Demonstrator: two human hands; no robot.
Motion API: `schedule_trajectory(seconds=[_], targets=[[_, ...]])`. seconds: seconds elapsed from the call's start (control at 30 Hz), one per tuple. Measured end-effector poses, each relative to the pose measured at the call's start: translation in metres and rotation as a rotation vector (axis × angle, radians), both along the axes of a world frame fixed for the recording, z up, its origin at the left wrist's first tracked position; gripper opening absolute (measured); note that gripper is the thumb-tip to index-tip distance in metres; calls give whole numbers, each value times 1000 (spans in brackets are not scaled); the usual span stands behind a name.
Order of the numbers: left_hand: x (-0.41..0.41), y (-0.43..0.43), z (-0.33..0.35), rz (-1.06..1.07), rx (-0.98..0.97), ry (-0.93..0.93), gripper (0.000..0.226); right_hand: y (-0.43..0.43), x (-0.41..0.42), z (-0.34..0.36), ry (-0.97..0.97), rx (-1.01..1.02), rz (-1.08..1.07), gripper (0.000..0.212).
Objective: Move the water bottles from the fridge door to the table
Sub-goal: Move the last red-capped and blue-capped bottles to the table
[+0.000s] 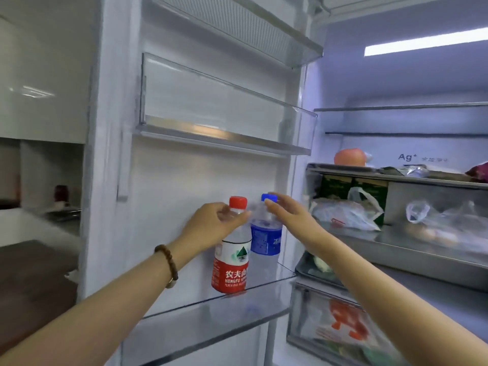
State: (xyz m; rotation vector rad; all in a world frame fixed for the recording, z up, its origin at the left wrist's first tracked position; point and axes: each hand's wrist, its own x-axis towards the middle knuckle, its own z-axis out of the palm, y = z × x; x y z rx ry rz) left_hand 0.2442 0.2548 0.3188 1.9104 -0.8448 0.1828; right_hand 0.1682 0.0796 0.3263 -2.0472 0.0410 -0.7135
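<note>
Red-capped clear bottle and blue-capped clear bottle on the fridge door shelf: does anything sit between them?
Nothing in the head view: the red-capped clear bottle and blue-capped clear bottle stand side by side, nearly touching.

Door shelf (211, 307): holds two bottles, both near its right end.
Left bottle (232, 260): upright, touching the right bottle (265, 239), slightly in front of it.
Left hand (211, 225): on the left bottle's neck.
Right hand (287, 211): at the right bottle's cap.
Upper door shelf (224, 101): above both bottles.
</note>
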Motion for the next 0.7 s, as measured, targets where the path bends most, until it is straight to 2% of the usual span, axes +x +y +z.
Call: schedule_trajectory(seconds=[0.1,0.17,0.37,0.57,0.7], targets=[[-9,-6,-4,66,-142,63,37,-8,12,-3,15,102,124,34],[-15,-11,-5,115,-236,104,34,-8,15,-5,-18,167,169,28],[-32,-24,-4,254,-344,98,29,-6,22,-15,-94,355,228,32],[-47,-28,-8,286,-391,75,35,-1,18,-18,-155,371,237,25],[-62,-21,2,271,-431,-7,15,3,7,-6,-245,344,260,24]])
